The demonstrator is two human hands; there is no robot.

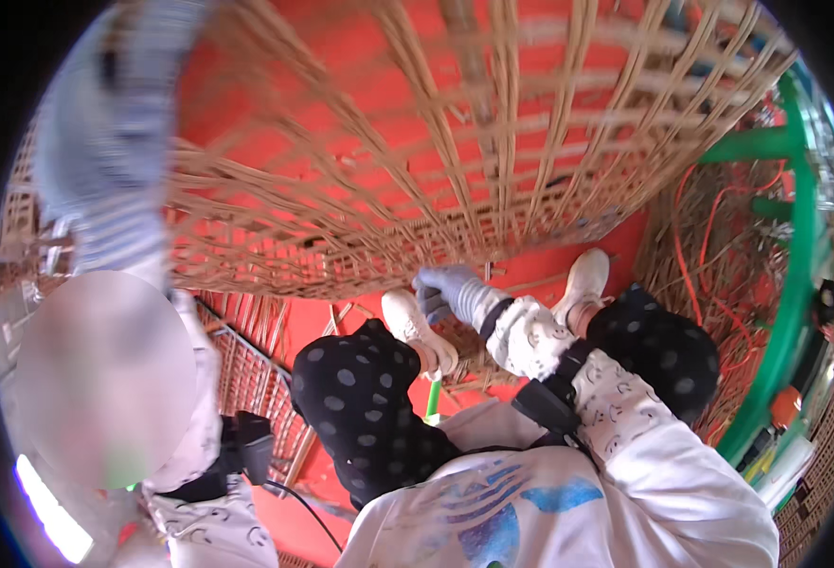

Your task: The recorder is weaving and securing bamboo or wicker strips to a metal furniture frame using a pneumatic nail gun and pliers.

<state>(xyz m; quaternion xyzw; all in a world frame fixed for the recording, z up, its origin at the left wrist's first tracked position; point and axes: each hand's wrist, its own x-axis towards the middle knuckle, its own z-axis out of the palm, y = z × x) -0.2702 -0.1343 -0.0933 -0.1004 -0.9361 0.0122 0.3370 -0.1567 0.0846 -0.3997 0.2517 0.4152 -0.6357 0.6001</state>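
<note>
Brown wickerwork (pixel 478 95) lies just beyond the right fingers (pixel 428 284).

A bright red floor (pixel 308 331) spreads beneath everything. Along the right side, a thick green frame (pixel 796 284) curves from top to bottom, with shorter green bars joining its upper part. Beside it, loose brown strips (pixel 715 256) lie in a tangled heap, crossed by a thin orange cord (pixel 684 246). Lower right, near the frame, are a rounded orange object (pixel 785 407) and a long white object (pixel 784 473), with brown lattice (pixel 829 464) at the rim. Lower left, a bright white rectangle (pixel 54 511) glows; its nature is unclear.
</note>
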